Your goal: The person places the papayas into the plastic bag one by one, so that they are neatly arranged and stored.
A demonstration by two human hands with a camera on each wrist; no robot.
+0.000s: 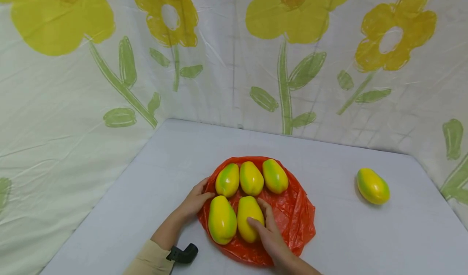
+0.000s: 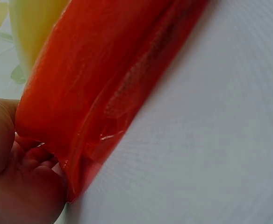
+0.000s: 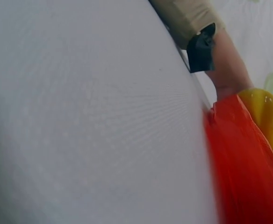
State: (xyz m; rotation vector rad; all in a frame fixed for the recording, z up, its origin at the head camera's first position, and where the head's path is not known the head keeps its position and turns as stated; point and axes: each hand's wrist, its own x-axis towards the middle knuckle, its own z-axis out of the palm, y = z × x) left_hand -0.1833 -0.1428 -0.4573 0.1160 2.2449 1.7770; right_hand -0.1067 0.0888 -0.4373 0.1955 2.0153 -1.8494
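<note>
A red plastic bag (image 1: 285,210) lies spread in a round shape on the table, its side wall (image 2: 94,70) raised in the left wrist view. Several yellow-green papayas sit in it: a back row with its middle papaya (image 1: 251,178), and a front-left papaya (image 1: 222,220). My left hand (image 1: 195,202) holds the bag's left rim, with the red film between thumb and fingers. With thumb and fingers round its right side, my right hand (image 1: 271,233) grips the front-right papaya (image 1: 245,212) inside the bag. The right wrist view does not show the right hand.
Another papaya (image 1: 373,186) lies alone on the white table (image 1: 329,161), well to the right of the bag. A black strap (image 1: 183,254) circles my left wrist. Behind the table hangs a white cloth (image 1: 219,84) with yellow flowers.
</note>
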